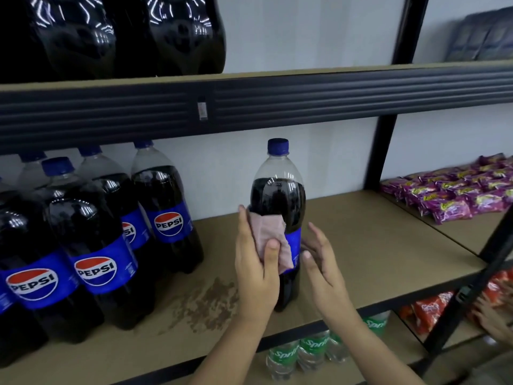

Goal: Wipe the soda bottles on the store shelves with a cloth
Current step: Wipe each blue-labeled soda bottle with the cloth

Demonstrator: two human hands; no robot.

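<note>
We see bare shelf (374,245) right of the bottle (279,201); left hand (256,270) pinches cloth (273,237) against it, right hand (323,262) open beside.

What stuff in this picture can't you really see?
Head view, the only one:
- Front label of the lone blue-capped dark soda bottle: covered by the pinkish cloth and left hand.
- Whether the right hand touches that bottle: cannot tell.
- Green-labelled clear bottles below: tops hidden by the brown shelf board.
- Dark bottles on the upper shelf: cut off by the top edge.
</note>
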